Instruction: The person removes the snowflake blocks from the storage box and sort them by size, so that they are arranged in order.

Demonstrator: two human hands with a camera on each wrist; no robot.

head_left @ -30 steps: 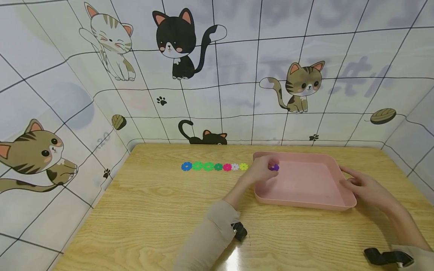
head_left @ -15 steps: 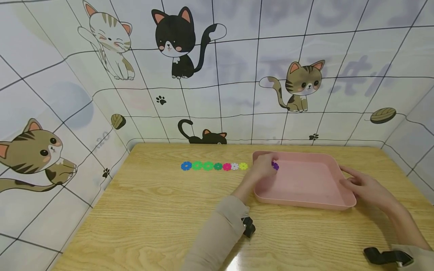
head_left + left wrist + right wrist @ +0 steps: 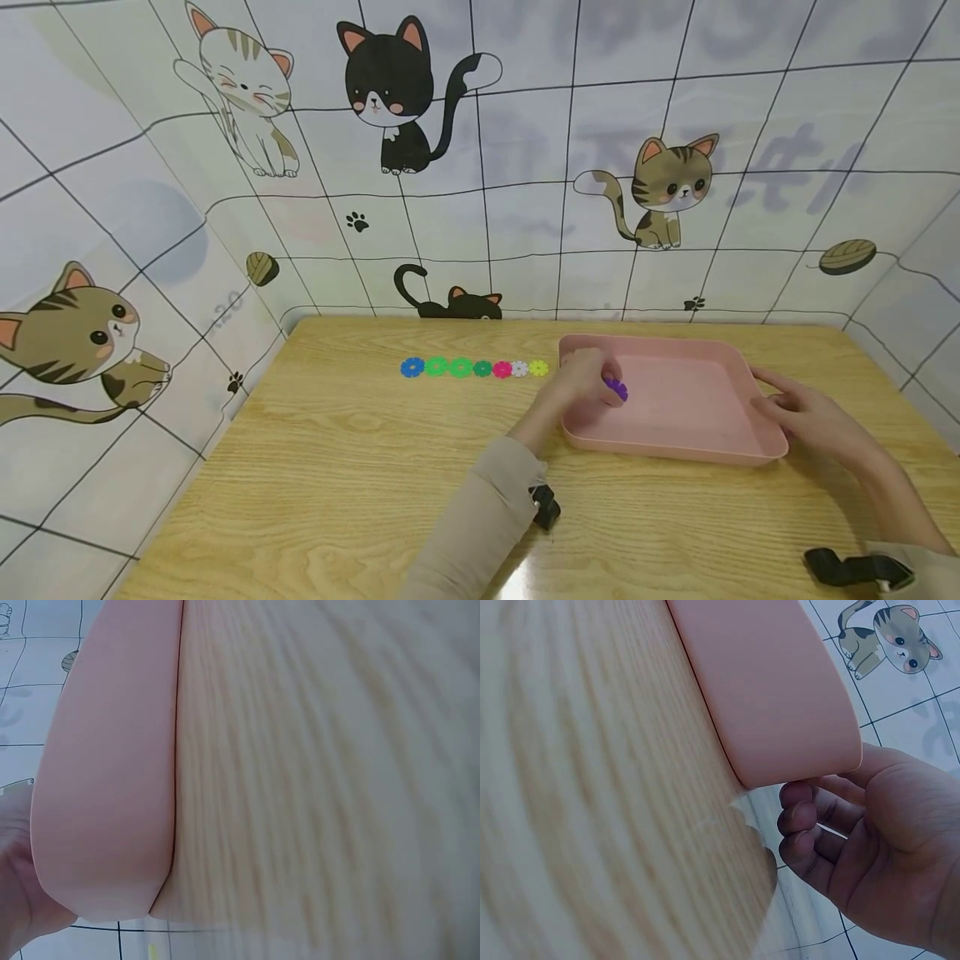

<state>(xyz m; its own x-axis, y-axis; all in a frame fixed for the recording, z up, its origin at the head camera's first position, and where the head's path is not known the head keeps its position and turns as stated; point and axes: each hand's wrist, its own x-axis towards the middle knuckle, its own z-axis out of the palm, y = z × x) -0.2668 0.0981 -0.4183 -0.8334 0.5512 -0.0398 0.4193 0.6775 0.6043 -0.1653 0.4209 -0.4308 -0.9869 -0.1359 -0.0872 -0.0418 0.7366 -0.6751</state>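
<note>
In the head view a purple flower-shaped plastic disc (image 3: 617, 389) is pinched by my left hand (image 3: 585, 375), inside the left part of a shallow pink tray (image 3: 682, 400). My right hand (image 3: 813, 421) grips the tray's right rim, thumb and fingers on either side of the wall. Seen from the right wrist, several curled fingers (image 3: 799, 817) of that hand lie below the tray's corner. In the left wrist view the tray's outer wall (image 3: 112, 750) hides the left fingertips and the disc; only part of the palm (image 3: 22, 877) shows.
Left of the tray, similar discs lie in a straight row on the wooden table (image 3: 360, 483), from a blue disc (image 3: 412, 367) through green, magenta and white to a yellow disc (image 3: 538, 367). A cat-print backdrop (image 3: 525, 167) stands behind the table and at its sides.
My left hand has shifted a little inside the tray, and the purple disc is now slightly nearer and further right. The right hand, the tray and the row have stayed put.
</note>
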